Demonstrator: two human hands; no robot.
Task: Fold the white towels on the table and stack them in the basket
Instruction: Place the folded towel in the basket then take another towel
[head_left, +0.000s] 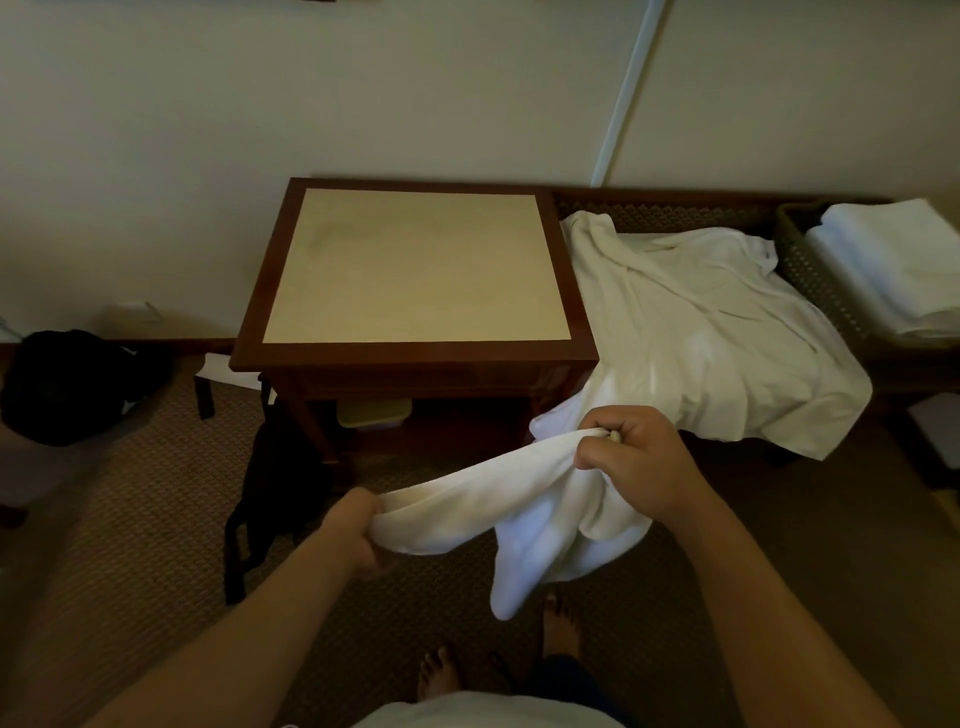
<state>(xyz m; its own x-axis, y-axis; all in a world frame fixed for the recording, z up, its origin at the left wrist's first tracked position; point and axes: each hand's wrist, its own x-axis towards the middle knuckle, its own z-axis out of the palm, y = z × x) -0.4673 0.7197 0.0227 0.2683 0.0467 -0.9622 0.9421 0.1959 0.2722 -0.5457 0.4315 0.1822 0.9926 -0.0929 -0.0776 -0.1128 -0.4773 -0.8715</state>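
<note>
A white towel (483, 499) hangs bunched between my two hands in front of the table, its loose end drooping toward the floor. My left hand (353, 535) grips one end of it low at the left. My right hand (634, 462) holds the other end, higher and to the right. Behind my right hand, more white towels (711, 332) lie spread and crumpled over a low bench. At the far right a woven basket (815, 275) holds folded white towels (893, 265) in a stack.
A wooden table (415, 353) with a pale inset top stands against the wall, bare. A black bag (78, 384) lies on the floor at the left and another dark bag (275, 483) leans by the table leg. My bare feet (441, 675) stand on the carpet.
</note>
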